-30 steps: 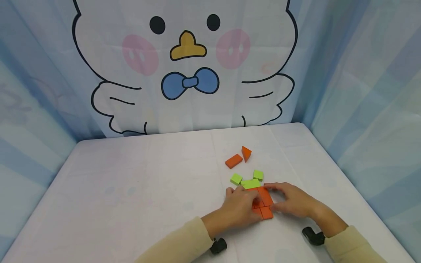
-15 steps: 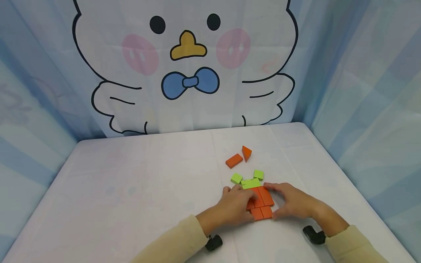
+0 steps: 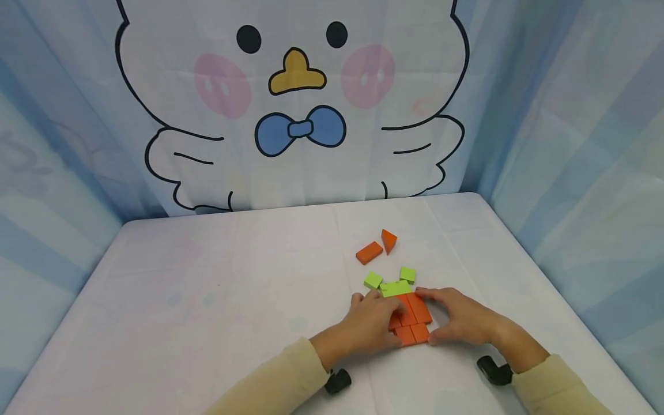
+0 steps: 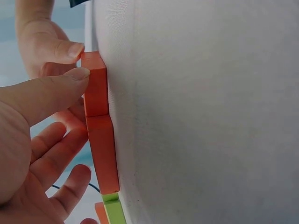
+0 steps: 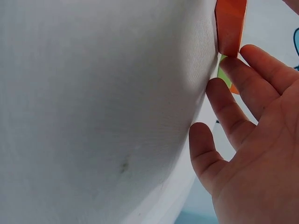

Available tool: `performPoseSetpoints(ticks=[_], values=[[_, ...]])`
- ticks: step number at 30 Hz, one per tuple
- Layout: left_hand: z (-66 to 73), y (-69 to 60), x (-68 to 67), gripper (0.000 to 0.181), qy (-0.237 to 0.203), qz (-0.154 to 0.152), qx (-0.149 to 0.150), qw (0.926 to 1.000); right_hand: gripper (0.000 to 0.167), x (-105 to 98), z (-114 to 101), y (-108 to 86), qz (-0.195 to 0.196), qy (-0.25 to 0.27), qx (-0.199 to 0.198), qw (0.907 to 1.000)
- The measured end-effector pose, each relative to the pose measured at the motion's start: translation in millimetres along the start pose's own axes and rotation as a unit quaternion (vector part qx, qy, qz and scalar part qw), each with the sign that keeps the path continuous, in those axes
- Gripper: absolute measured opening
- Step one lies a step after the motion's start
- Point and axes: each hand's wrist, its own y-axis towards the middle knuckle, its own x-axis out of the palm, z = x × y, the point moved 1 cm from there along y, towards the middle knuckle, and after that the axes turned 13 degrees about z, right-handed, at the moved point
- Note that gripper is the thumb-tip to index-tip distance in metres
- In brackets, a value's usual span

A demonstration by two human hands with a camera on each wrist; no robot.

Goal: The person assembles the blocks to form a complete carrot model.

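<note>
While joined orange blocks [image 3: 410,316] lie on the bench [image 3: 233,300], right of centre, the left hand [image 3: 365,325], loosely spread, thumbs their left side; the right hand [image 3: 461,317], fingers apart, touches their right edge. Green blocks [image 3: 396,289] lie just beyond, farther away.

A rectangular tabletop covered in white cloth [image 3: 218,300], its far corners rounded, stands within hanging fabric under soft, diffuse light. Behind the far edge, a pale blue fabric backdrop [image 3: 147,34] carries a white cartoon bird outlined in black [image 3: 301,178], with black oval eyes [image 3: 249,39], round pink cheeks [image 3: 223,86], a yellow beak [image 3: 297,78] and a blue bow tie [image 3: 275,135]. Along the left and right edges hang softly creased blue-and-white fabric panels [image 3: 581,173], broadly striped.
</note>
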Motion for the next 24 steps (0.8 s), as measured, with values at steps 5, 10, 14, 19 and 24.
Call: performPoseSetpoints(ticks=[5,10,14,19,24], values=[[-2.6,0.7,-2.0,0.042,-0.026,0.006,-0.021,0.9994,0.084,-1.9,0.7,1.6,0.013,0.012,0.006,0.9998],[-15.0,4.5,-8.4,0.039,-0.065,0.035,-0.066,0.9951,0.081,-2.1,-2.1,3.2,0.020,0.018,0.016,0.9995],[-30.1,9.8,-17.4,0.040,-0.071,0.051,-0.090,0.9921,0.079,-0.7,-3.7,4.3,0.023,0.013,0.020,0.9994],[-52.7,19.7,-28.9,0.041,-0.065,0.071,-0.124,0.9876,0.076,1.6,-4.6,2.7,0.034,0.012,0.029,0.9989],[-70.2,30.8,-35.2,0.042,-0.061,0.087,-0.160,0.9814,0.073,2.4,-4.8,1.4,0.048,0.013,0.016,0.9986]])
